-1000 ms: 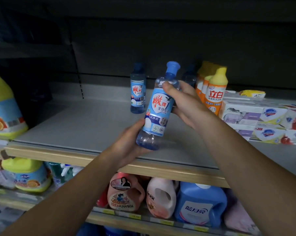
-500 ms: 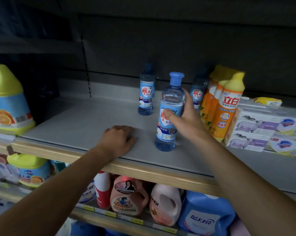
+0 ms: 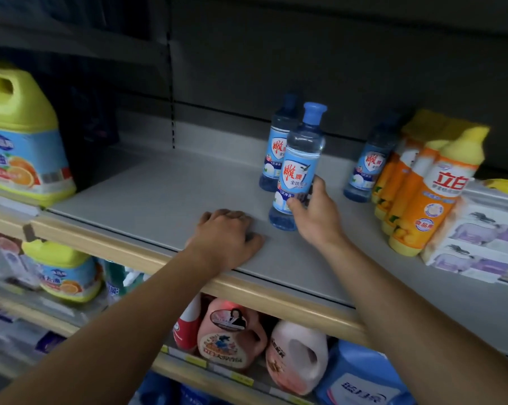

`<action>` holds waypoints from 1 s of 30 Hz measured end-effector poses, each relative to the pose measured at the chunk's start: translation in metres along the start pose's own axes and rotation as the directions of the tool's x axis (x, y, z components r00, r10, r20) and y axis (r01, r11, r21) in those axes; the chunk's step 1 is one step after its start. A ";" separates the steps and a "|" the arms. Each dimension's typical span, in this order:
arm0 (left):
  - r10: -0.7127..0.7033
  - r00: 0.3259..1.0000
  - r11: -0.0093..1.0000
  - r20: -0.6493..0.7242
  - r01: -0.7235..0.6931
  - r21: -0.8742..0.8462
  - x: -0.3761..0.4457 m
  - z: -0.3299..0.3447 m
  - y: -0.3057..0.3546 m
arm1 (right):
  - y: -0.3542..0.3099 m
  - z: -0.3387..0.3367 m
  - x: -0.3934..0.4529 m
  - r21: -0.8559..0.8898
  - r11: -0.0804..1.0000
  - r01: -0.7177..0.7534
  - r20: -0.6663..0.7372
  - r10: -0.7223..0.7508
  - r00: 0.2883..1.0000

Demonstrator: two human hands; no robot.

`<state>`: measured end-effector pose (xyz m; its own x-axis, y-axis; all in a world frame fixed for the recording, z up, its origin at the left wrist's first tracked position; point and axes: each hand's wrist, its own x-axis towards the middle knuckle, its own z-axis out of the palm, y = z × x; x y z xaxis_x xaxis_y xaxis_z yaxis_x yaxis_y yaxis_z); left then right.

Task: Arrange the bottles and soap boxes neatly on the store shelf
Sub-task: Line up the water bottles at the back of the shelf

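— On the grey shelf (image 3: pixel 147 197), near the middle, what are the hands doing?

— Right hand (image 3: pixel 314 214) reaches in from five o'clock, forearm stretched along that line, and grips the front blue bottle (image 3: pixel 298 168) low on its label; thumb on the near face, fingers wrapped round the far side. That bottle stands upright, base on the shelf.

— And the left?

— Left hand (image 3: pixel 226 232) comes from seven o'clock and rests knuckles-up on the shelf just inside the wooden front edge, fingers curled under, thumb out toward three o'clock. It holds nothing. It lies just beside the bottle's base, at its nine o'clock, not touching.

— Other bottles?

— Second blue bottle (image 3: pixel 276 150) upright directly behind the gripped one, at its eleven o'clock, partly hidden. Third blue bottle (image 3: pixel 369 165) at two o'clock, against the orange bottles (image 3: pixel 431 194) with yellow caps. Soap boxes (image 3: pixel 478 244) are stacked at three o'clock of those, touching them.

— Elsewhere?

— Yellow-topped jug (image 3: pixel 19 135) at nine o'clock on the neighbouring shelf; pink and white jugs (image 3: pixel 261 346) on the shelf below.
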<state>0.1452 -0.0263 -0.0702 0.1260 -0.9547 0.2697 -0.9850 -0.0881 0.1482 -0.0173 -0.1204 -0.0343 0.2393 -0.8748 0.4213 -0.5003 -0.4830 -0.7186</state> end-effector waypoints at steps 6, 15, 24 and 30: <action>-0.011 1.000 1.000 0.001 0.011 -0.010 0.003 0.002 -0.002 | -0.007 0.033 0.043 -0.016 0.999 -0.037 -0.005 0.037 0.999; -0.017 1.000 0.999 -0.013 0.017 -0.030 0.005 0.003 -0.001 | -0.005 0.050 0.071 -0.001 0.998 -0.058 0.012 0.058 0.998; -0.014 1.000 0.999 0.010 0.015 -0.044 0.005 0.001 -0.001 | -0.002 0.054 0.080 -0.041 0.996 -0.082 0.005 0.082 0.997; -0.023 1.000 0.998 -0.001 0.023 -0.053 0.004 0.001 -0.001 | -0.002 0.055 0.080 -0.060 0.995 -0.079 0.009 0.080 0.997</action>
<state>0.1470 -0.0303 -0.0705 0.1490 -0.9520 0.2672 -0.9742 -0.0951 0.2046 0.0490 -0.1912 -0.0298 0.2062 -0.9110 0.3571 -0.5672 -0.4087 -0.7151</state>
